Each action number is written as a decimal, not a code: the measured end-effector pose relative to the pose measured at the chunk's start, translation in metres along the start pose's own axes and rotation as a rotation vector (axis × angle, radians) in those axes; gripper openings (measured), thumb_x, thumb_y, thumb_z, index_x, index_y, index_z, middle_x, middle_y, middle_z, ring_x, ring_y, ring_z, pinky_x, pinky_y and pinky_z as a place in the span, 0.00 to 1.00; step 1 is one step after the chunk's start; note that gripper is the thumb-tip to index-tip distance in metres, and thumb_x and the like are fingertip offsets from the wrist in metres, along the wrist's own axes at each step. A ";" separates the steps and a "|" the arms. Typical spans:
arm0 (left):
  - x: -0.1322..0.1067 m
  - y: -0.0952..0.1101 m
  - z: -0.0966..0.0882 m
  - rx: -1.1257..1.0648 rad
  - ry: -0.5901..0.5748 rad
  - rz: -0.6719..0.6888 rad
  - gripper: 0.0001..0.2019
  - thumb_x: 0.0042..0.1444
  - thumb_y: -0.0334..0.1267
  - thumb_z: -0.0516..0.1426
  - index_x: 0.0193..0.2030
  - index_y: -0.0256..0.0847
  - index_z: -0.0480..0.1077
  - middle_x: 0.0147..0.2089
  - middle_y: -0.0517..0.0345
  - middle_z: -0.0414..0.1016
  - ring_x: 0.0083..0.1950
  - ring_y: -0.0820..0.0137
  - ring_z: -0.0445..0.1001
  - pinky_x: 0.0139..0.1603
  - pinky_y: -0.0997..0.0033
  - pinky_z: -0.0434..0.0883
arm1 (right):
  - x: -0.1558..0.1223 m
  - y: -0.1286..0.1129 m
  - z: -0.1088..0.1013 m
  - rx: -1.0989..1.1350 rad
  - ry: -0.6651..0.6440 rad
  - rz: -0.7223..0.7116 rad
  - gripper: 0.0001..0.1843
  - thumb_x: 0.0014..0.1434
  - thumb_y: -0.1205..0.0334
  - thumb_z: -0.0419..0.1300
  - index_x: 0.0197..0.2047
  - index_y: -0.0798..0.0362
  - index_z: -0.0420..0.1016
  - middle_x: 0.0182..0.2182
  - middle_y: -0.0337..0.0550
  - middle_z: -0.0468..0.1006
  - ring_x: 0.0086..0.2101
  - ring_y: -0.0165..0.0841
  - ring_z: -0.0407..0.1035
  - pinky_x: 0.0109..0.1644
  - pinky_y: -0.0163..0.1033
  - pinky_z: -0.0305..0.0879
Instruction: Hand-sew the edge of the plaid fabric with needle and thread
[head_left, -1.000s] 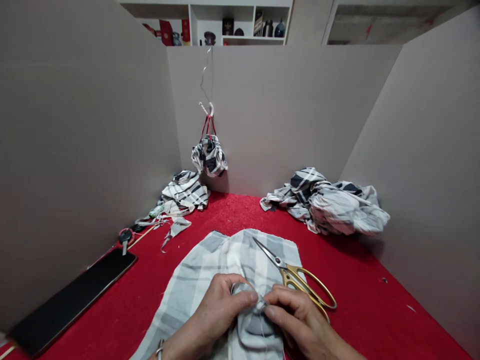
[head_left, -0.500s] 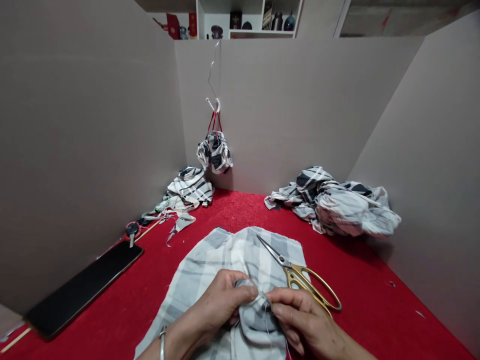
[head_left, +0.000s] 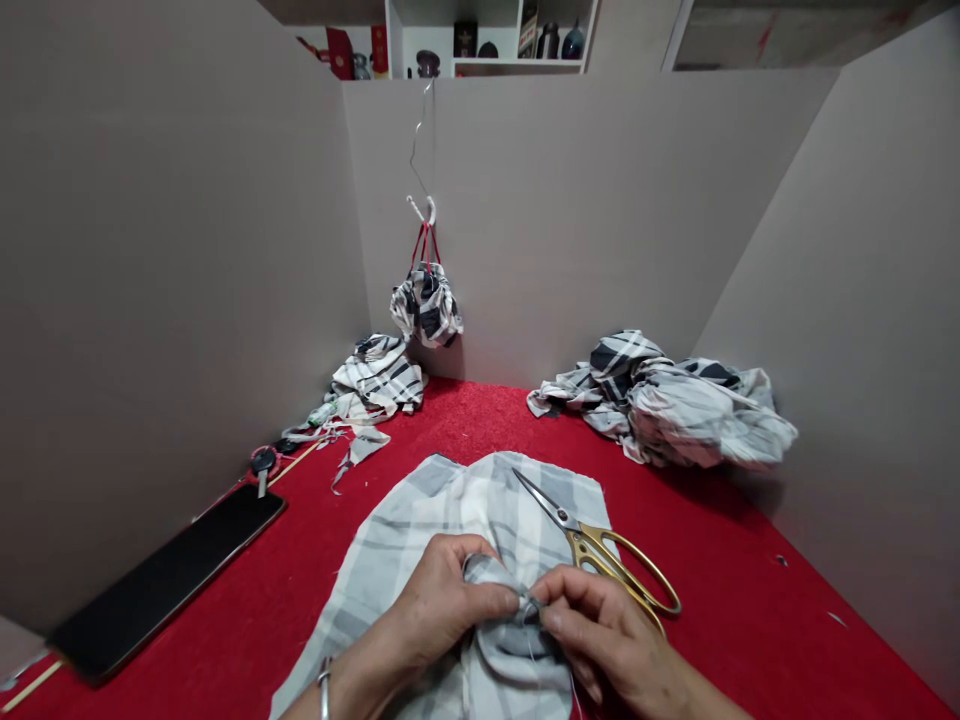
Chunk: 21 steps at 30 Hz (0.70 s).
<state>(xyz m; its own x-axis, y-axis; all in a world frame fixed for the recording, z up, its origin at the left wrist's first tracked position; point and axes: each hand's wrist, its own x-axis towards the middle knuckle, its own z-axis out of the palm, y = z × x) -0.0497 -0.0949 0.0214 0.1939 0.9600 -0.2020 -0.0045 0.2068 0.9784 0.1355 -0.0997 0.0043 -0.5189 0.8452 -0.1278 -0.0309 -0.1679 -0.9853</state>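
A piece of grey and white plaid cloth (head_left: 420,530) lies spread before me, its near part bunched up between my hands. My left hand (head_left: 454,590) is closed on a fold of it, thumb pressed on top. Close beside, my right hand (head_left: 592,615) pinches the same gathered spot with thumb and forefinger. A thin pale thread (head_left: 531,645) hangs from there; any needle is too small or hidden to make out. Gold-handled scissors (head_left: 630,570) rest on the cloth just beyond my right hand, blades pointing to the far left.
A black phone (head_left: 169,580) and a key (head_left: 263,465) lie at the left. Cloth scraps (head_left: 379,375) sit at the back left, below a hanging plaid pouch (head_left: 427,305). A crumpled plaid cloth heap (head_left: 675,405) fills the back right. Grey panels (head_left: 540,220) enclose the red surface (head_left: 480,420).
My fingers have shifted slightly at the gathered fold, and the left thumb has slid a little toward the right fingertips. The view has moved slightly; the scissors stay put on the cloth.
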 end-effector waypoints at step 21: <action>0.000 0.000 -0.003 0.009 -0.101 -0.021 0.08 0.46 0.39 0.57 0.24 0.35 0.69 0.15 0.69 0.55 0.17 0.80 0.49 0.17 0.78 0.47 | 0.002 0.007 -0.003 0.065 0.017 0.041 0.17 0.55 0.51 0.60 0.38 0.58 0.71 0.11 0.26 0.56 0.12 0.20 0.44 0.15 0.27 0.38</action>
<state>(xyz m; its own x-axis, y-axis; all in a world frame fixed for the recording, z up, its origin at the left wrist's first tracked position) -0.0530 -0.0945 0.0215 0.2915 0.9314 -0.2179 0.0092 0.2250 0.9743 0.1368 -0.0977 -0.0034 -0.5063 0.8454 -0.1700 -0.0655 -0.2343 -0.9700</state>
